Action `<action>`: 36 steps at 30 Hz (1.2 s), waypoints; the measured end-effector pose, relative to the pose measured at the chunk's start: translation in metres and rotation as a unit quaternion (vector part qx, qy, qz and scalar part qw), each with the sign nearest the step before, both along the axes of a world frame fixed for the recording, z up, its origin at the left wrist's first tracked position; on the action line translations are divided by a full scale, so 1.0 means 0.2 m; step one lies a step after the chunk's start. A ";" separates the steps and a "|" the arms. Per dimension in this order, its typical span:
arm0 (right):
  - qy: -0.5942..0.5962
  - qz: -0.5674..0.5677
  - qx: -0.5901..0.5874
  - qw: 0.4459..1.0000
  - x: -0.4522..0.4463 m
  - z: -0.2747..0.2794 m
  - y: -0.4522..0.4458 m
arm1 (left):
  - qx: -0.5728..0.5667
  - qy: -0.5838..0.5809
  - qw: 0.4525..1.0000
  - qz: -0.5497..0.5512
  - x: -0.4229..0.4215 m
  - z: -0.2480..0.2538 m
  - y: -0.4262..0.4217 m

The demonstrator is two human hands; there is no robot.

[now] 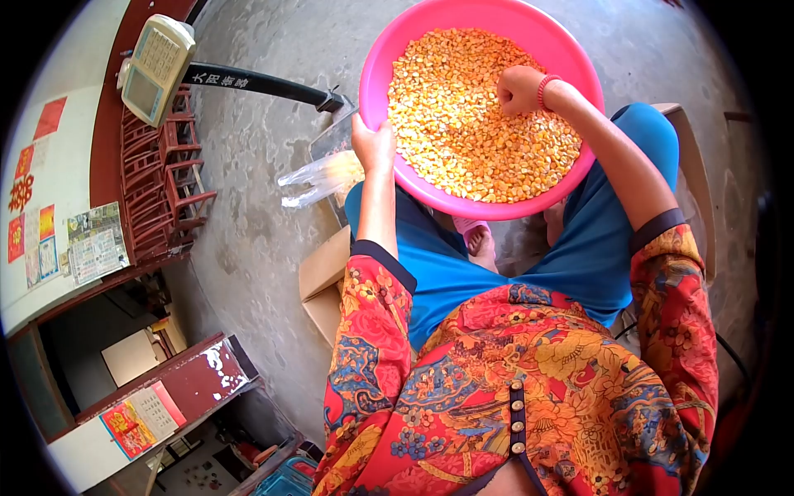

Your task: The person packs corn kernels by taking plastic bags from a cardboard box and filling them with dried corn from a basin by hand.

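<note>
A pink plastic basin [583, 50] holding yellow corn kernels [463, 107] sits at my knees. On its left rim my left hand [374, 145] is closed, the thumb lying along the edge. Inside the basin, my right hand [521, 89] rests on the corn with its fingers curled downward. What those fingers hold, if anything, is hidden beneath the hand. A red bracelet [547, 89] circles the right wrist.
A platform scale with a display head [153, 74] on a black post [248, 78] stands to the left. Near it lies a clear plastic bag [327, 178]. Cardboard [324, 269] is by my left leg, and red wooden stools [169, 178] line the wall.
</note>
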State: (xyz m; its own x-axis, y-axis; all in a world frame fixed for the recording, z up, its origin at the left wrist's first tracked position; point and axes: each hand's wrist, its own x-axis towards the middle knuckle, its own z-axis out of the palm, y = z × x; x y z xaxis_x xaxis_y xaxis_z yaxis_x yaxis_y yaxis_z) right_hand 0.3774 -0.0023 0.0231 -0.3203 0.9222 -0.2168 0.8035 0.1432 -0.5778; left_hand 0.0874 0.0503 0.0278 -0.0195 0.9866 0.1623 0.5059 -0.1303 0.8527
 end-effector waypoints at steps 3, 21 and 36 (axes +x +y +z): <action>-0.019 -0.004 0.004 1.000 -0.06 0.03 -0.02 | 0.003 0.001 1.000 -0.002 -0.01 -0.01 0.00; 0.252 -0.250 0.021 0.935 0.41 0.21 0.05 | 0.001 0.000 1.000 0.000 -0.01 -0.01 0.01; -0.009 -0.412 0.188 0.892 0.67 0.20 -0.05 | -0.002 0.006 1.000 -0.001 -0.01 -0.01 0.01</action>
